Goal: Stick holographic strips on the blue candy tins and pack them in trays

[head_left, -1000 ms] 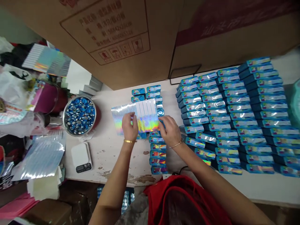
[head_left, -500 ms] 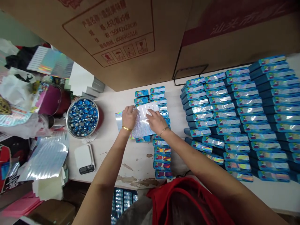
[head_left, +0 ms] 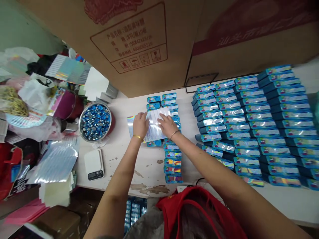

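Note:
A shiny holographic sticker sheet lies over the blue tins lined up in the middle of the table. At its left part, my left hand is closed on the sheet, with bent fingers near the top and the thumb along the surface. My right hand rests on the right part of the sheet, its fingers apart and slightly bent. Pale strips show on the sheet between the hands. Whether a strip is lifted under the right fingertips is too small to tell.
A metal bowl of small blue and silver round pieces stands to the left, with a white scale below it. Several columns of blue tins fill the right side. Large cardboard boxes stand along the back.
The view has shifted a little, so the surroundings appear slightly further right on the left side. Both hands stay on the sheet, with only small finger movement.

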Demonstrator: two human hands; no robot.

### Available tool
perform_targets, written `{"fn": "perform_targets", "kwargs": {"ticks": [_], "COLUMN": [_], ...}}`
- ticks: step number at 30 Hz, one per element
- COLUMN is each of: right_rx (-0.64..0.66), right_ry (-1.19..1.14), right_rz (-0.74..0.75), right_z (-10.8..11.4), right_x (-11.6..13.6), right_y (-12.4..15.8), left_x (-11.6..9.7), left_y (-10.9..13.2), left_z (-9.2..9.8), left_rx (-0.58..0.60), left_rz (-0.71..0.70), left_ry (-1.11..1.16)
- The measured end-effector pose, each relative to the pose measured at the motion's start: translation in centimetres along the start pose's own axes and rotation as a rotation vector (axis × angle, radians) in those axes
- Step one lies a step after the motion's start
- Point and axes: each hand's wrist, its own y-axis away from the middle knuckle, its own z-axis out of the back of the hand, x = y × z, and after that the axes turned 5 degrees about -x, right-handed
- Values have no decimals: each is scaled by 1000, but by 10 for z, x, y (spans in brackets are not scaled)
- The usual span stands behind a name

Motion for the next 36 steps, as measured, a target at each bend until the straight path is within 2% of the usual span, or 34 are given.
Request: {"fn": "perform_targets", "kwargs": {"ticks": [3, 6, 11, 15, 17, 19, 22, 23, 25, 28, 30, 33, 36], "right_rx": [-6, -8, -39, -56, -77, -152, -323, -354, -334, -255, -246, -292, -338], "right_ry": [9, 11, -3, -51, -136, -301, -644, -750, -908, -989, -1020, -1022, -957], "right_rz": [-1, -2, -5, -6, -3, -30, -191, -266, -398, -508, -569, -615, -614], "right_z": [3, 3, -2, -8, -8, -5, 7, 13, 24, 36, 38, 35, 29], "right_x": [4, 5, 2, -1, -5, -9, -14, -15, -14, -7, -3, -4, -14], "right_y": [0, -2, 0, -3, -7, -5, 21, 36, 74, 130, 153, 165, 156], "left_x": [12, 13, 6, -13, -29, -46, -71, -78, -91, -111, -124, -138, -138], "left_y": [-31, -36, -11, 24, 43, 59, 74, 78, 84, 95, 104, 113, 111], "left_z": [-23, -31, -26, -1, 18, 34, 45, 44, 37, 21, 10, -6, -22], "left_rx": [165, 199, 106, 2, -80, -186, -267, -265, -239, -146, -48, 68, 73], "left_rz": [5, -21, -70, -58, 48, 253, 580, 654, 753, 845, 883, 898, 840], "left_ry": [-132, -194, -139, 64, 242, 492, 920, 1030, 1168, 1262, 1295, 1303, 1254]}}
